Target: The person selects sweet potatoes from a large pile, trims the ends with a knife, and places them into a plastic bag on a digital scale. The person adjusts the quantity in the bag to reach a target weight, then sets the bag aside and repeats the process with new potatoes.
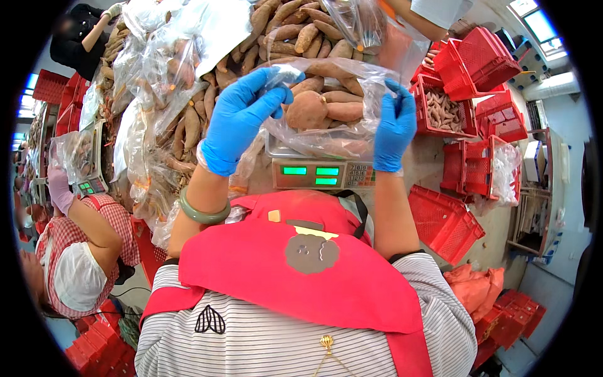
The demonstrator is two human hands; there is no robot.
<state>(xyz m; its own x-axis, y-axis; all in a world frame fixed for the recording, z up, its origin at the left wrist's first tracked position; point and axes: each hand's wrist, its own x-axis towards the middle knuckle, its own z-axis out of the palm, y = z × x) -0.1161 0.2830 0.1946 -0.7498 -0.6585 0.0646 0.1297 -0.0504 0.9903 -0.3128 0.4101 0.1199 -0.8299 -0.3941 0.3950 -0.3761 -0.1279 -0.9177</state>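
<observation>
A clear plastic bag (325, 141) with several sweet potatoes (306, 110) in it rests on the pan of a digital scale (308, 174), its mouth spread apart. My left hand (247, 118), in a blue glove, pinches the bag's rim at the left. At the right, my right hand (395, 125), gloved alike, has its fingers on the opposite edge of the bag. The scale's three green displays are lit below the bag. Beyond it lies a heap of loose sweet potatoes (306, 37).
Clear bags (160, 70) cover the heap's left side. A co-worker's arm (419, 19) reaches in at the top right. Another co-worker (85, 249) sits at the left beside a second scale (92, 185). Red plastic crates (445, 224) stand at the right, one holding sweet potatoes.
</observation>
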